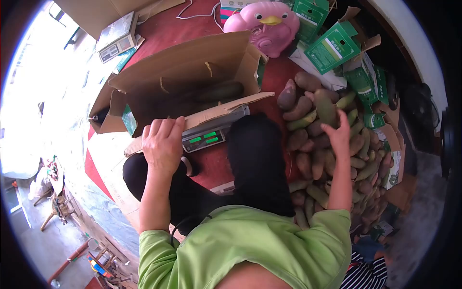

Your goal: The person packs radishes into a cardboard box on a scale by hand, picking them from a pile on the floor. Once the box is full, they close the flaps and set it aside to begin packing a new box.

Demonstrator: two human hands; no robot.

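My left hand (162,142) rests on the near flap of an open cardboard box (192,62) that stands on a digital scale (208,137) with a green display. Dark green mangoes (219,91) lie inside the box. My right hand (338,134) reaches into a big pile of mangoes (317,144) to the right, fingers spread and touching the fruit; it grips nothing that I can see. My green sleeves and dark trousers fill the lower middle of the view.
A pink duck-shaped toy (267,21) sits beyond the box. Green printed cartons (332,45) are stacked at the upper right. A second small scale (118,36) lies at the upper left on the red floor mat (163,29). Wooden stools (57,207) stand at the lower left.
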